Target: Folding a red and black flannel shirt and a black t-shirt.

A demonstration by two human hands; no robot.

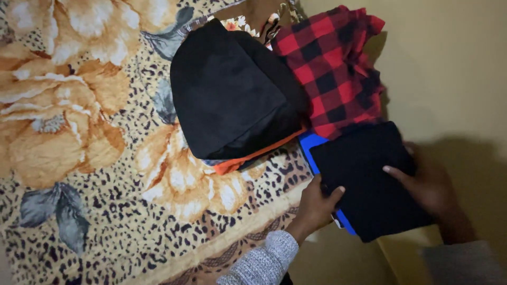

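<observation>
A folded black garment [364, 174] lies on top of a folded blue one [309, 145] at the edge of the bed. My left hand [317, 203] grips the near left corner of this small pile, thumb on the black cloth. My right hand [428, 182] rests on the pile's right side, fingers flat on the black garment. Both hands hold the pile together over the bed's edge, close to the wall.
A bigger stack of folded clothes, black on top [232, 89] with an orange layer [248, 158] beneath, sits on the flowered leopard-print blanket [95, 158]. A red-and-black checked shirt [338, 68] lies beside it against the cream wall [449, 68].
</observation>
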